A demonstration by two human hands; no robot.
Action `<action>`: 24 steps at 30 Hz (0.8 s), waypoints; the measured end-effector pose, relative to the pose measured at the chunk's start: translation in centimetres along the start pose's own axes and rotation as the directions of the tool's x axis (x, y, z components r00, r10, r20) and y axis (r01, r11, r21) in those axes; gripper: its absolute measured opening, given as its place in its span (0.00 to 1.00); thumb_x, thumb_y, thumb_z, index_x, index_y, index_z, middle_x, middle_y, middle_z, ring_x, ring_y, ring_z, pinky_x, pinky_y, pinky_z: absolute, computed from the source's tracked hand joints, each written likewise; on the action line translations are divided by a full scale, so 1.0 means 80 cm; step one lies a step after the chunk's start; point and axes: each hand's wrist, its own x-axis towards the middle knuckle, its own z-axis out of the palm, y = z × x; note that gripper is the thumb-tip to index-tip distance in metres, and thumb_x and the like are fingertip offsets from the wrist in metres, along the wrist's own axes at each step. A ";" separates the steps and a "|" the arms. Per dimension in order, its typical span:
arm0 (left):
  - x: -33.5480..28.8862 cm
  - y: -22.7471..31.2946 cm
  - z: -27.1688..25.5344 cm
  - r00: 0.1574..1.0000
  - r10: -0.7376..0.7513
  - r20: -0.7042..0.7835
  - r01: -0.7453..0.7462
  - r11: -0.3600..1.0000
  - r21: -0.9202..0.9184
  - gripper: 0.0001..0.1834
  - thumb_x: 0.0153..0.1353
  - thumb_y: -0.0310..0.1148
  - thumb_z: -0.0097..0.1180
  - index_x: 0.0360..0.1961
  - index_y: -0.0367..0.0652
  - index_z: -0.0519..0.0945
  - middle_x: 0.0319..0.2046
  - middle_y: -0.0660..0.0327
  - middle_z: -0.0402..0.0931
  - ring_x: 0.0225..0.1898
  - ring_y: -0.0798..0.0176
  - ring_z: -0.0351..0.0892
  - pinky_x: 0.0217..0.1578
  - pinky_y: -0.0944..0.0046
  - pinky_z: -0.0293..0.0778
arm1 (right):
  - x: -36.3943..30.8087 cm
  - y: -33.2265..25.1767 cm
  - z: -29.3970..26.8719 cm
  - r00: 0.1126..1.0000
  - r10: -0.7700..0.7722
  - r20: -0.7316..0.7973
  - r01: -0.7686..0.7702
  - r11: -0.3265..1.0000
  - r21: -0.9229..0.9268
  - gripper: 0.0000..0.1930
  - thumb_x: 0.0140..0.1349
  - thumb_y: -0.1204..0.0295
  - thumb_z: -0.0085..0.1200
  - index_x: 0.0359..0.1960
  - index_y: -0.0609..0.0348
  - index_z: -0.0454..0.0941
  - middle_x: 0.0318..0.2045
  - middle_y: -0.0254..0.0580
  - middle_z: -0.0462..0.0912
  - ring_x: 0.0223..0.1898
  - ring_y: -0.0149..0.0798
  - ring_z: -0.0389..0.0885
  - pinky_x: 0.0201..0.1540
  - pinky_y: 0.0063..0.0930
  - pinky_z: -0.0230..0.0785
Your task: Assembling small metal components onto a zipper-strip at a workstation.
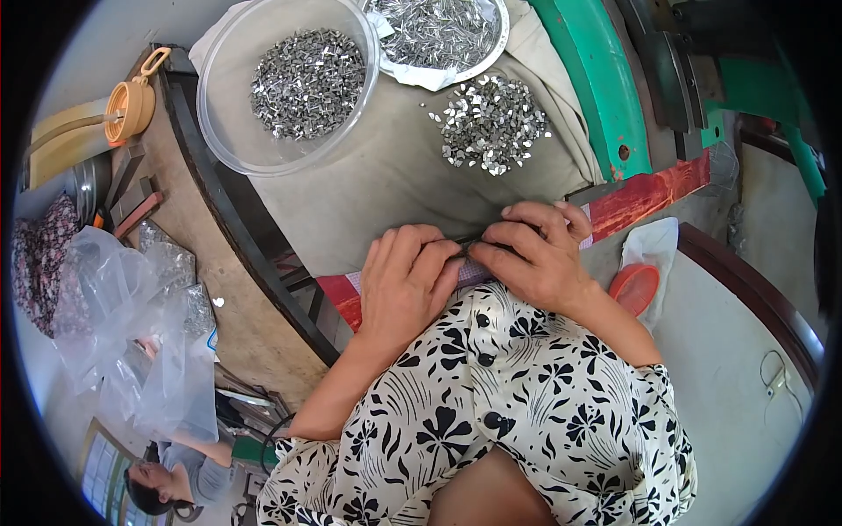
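Both hands meet at the cloth's near edge, close to my body. My left hand (405, 282) has its fingers bent and the thumb and index pressed together at the tips. My right hand (537, 254) is curled in a pinch opposite it. Between the fingertips shows a small dark sliver, too small to name. Beyond the hands lies a grey-beige cloth (368, 197), bearing a loose pile of small shiny metal pieces (494, 124). A clear round plastic tub (209, 110) at the far left holds many similar metal bits (309, 83).
At the back, a white-rimmed bowl (503, 48) contains thin metal strips. A green machine frame (605, 96) stands at the far right. Beside my right forearm is a red oval dish (634, 287). Clear plastic bags (132, 298) lie left; another person (180, 478) appears lower left.
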 end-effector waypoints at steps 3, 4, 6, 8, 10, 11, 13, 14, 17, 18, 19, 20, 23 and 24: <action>-0.005 -0.001 -0.001 0.999 -0.052 -0.002 0.052 0.997 -0.066 0.13 0.49 0.26 0.68 0.36 0.42 0.81 0.40 0.61 0.75 0.39 0.53 0.75 0.39 0.56 0.70 | -0.001 -0.002 0.000 1.000 0.020 0.004 -0.020 1.000 0.004 0.10 0.48 0.64 0.59 0.33 0.39 0.85 0.40 0.20 0.80 0.51 0.31 0.75 0.58 0.38 0.51; -0.008 -0.003 -0.001 0.997 -0.071 -0.002 0.071 0.993 -0.092 0.13 0.48 0.25 0.68 0.37 0.41 0.81 0.40 0.59 0.75 0.40 0.52 0.75 0.40 0.55 0.71 | -0.001 -0.002 0.000 1.000 0.019 0.003 -0.019 1.000 0.003 0.10 0.48 0.64 0.59 0.33 0.39 0.85 0.40 0.20 0.80 0.51 0.31 0.75 0.58 0.38 0.51; -0.011 -0.004 -0.002 0.998 -0.066 0.002 0.066 0.992 -0.104 0.13 0.49 0.24 0.68 0.37 0.41 0.81 0.40 0.59 0.75 0.40 0.52 0.75 0.40 0.55 0.71 | 0.000 -0.003 0.002 0.998 0.037 -0.054 -0.036 0.999 0.016 0.10 0.48 0.64 0.59 0.34 0.39 0.85 0.40 0.20 0.80 0.50 0.31 0.75 0.58 0.38 0.51; -0.010 -0.004 -0.003 0.998 -0.060 0.003 0.060 0.992 -0.115 0.13 0.49 0.24 0.68 0.37 0.40 0.81 0.40 0.59 0.75 0.40 0.52 0.76 0.40 0.55 0.72 | -0.001 -0.002 0.001 0.997 0.048 -0.054 -0.045 0.998 0.047 0.09 0.48 0.64 0.59 0.34 0.39 0.85 0.40 0.20 0.80 0.51 0.31 0.75 0.58 0.38 0.52; -0.007 -0.003 -0.005 0.999 -0.048 -0.006 0.047 0.995 -0.089 0.13 0.48 0.21 0.70 0.35 0.40 0.81 0.39 0.57 0.77 0.39 0.53 0.79 0.37 0.58 0.75 | -0.001 -0.002 0.000 0.997 0.058 -0.054 -0.053 0.996 0.077 0.09 0.49 0.65 0.59 0.34 0.40 0.85 0.41 0.21 0.80 0.51 0.32 0.75 0.58 0.38 0.52; -0.008 -0.002 -0.004 0.999 -0.045 -0.007 0.044 0.995 -0.090 0.13 0.48 0.21 0.70 0.35 0.40 0.81 0.39 0.57 0.77 0.39 0.53 0.79 0.37 0.58 0.75 | 0.000 -0.003 -0.001 0.998 0.056 -0.022 -0.055 0.996 0.068 0.09 0.46 0.65 0.63 0.32 0.37 0.85 0.40 0.19 0.80 0.50 0.32 0.74 0.57 0.39 0.52; -0.009 -0.003 -0.002 0.998 -0.056 -0.021 0.053 0.992 -0.111 0.10 0.50 0.23 0.67 0.35 0.40 0.81 0.40 0.60 0.76 0.39 0.52 0.75 0.40 0.56 0.72 | 0.005 -0.005 -0.002 0.998 0.056 0.040 -0.059 0.995 0.085 0.08 0.46 0.66 0.68 0.29 0.37 0.85 0.40 0.20 0.80 0.49 0.34 0.74 0.56 0.40 0.51; -0.009 -0.004 -0.001 0.998 -0.052 -0.021 0.050 0.992 -0.112 0.10 0.50 0.23 0.67 0.35 0.40 0.81 0.40 0.60 0.76 0.39 0.52 0.75 0.40 0.56 0.72 | 0.008 -0.005 -0.002 0.998 0.057 0.039 -0.060 0.995 0.082 0.08 0.46 0.66 0.68 0.29 0.37 0.85 0.40 0.20 0.80 0.49 0.34 0.74 0.56 0.40 0.51; -0.009 -0.006 0.000 1.000 -0.004 -0.021 0.003 0.997 -0.074 0.10 0.50 0.23 0.67 0.35 0.41 0.81 0.40 0.60 0.76 0.39 0.53 0.75 0.39 0.56 0.71 | 0.016 -0.001 -0.002 0.994 0.043 0.097 -0.052 0.994 0.095 0.06 0.47 0.66 0.67 0.29 0.40 0.85 0.40 0.21 0.80 0.49 0.35 0.74 0.57 0.40 0.51; -0.009 -0.006 0.001 1.000 -0.005 -0.027 0.003 0.997 -0.071 0.10 0.50 0.23 0.67 0.35 0.41 0.81 0.40 0.61 0.76 0.38 0.53 0.75 0.39 0.56 0.71 | 0.019 0.003 -0.004 0.993 0.071 0.098 -0.086 0.983 0.160 0.06 0.48 0.66 0.67 0.29 0.42 0.85 0.40 0.22 0.80 0.49 0.35 0.75 0.57 0.40 0.51; -0.009 -0.006 0.001 0.999 -0.006 -0.032 0.004 0.998 -0.069 0.10 0.50 0.23 0.67 0.35 0.41 0.81 0.40 0.61 0.76 0.38 0.53 0.75 0.39 0.56 0.71 | 0.023 0.006 -0.007 0.990 0.098 0.101 -0.119 0.967 0.225 0.07 0.48 0.66 0.67 0.30 0.43 0.84 0.39 0.22 0.80 0.49 0.36 0.75 0.57 0.40 0.51; -0.009 -0.006 0.002 0.999 -0.005 -0.034 0.002 0.998 -0.068 0.10 0.50 0.23 0.67 0.35 0.41 0.81 0.40 0.61 0.76 0.38 0.53 0.75 0.39 0.56 0.71 | 0.026 0.010 -0.011 0.988 0.129 0.089 -0.144 0.970 0.195 0.08 0.49 0.66 0.68 0.32 0.44 0.85 0.39 0.23 0.80 0.48 0.37 0.75 0.55 0.39 0.52; -0.008 -0.005 0.003 0.999 -0.002 -0.046 -0.001 0.998 -0.062 0.10 0.50 0.23 0.67 0.34 0.41 0.81 0.40 0.61 0.76 0.38 0.53 0.75 0.39 0.57 0.71 | 0.037 0.028 -0.013 0.986 0.160 -0.035 -0.157 0.984 0.079 0.10 0.48 0.70 0.68 0.35 0.44 0.86 0.39 0.26 0.81 0.48 0.39 0.76 0.54 0.38 0.54; -0.007 -0.005 0.003 0.999 -0.002 -0.046 0.000 0.998 -0.059 0.10 0.50 0.23 0.67 0.34 0.41 0.80 0.39 0.60 0.76 0.38 0.53 0.75 0.38 0.57 0.71 | 0.043 0.032 -0.012 0.986 0.162 -0.037 -0.158 0.984 0.078 0.10 0.48 0.70 0.68 0.35 0.44 0.86 0.39 0.26 0.81 0.48 0.39 0.76 0.54 0.38 0.54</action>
